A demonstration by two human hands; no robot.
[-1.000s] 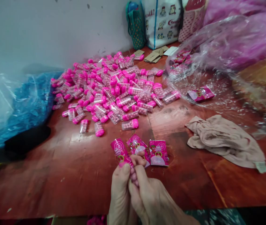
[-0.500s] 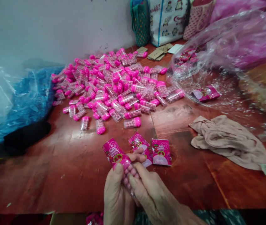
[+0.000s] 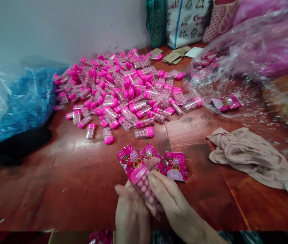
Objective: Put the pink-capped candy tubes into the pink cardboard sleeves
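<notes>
Between my hands is a clear candy container [image 3: 146, 189] filled with round pink candies, tilted with its pink cap end up and left. A flat printed pink sleeve [image 3: 131, 159] fits over the cap end and sticks out past it. My right hand [image 3: 173, 200] grips the container's side, thumb on the front and fingers behind. Beneath it, my left hand [image 3: 133, 208] cradles the container from below, thumb lifted away; its fingers are partly hidden. Just beyond lie two more printed pink sleeves, one [image 3: 176, 166] in full view and one [image 3: 152, 151] partly covered by my right fingers.
A large pile of pink-capped candy containers [image 3: 123, 88] spreads over the red table [image 3: 65, 189]. Blue items in a clear bag [image 3: 29, 98] stand left, a black object [image 3: 24, 142] before them. At right are a beige cloth [image 3: 250, 156], clear plastic [image 3: 245, 67] and brown cards [image 3: 173, 57].
My left thumb has come off the sleeve and moved out to the left. My right thumb has shifted up along the container, which now shows more of its front.
</notes>
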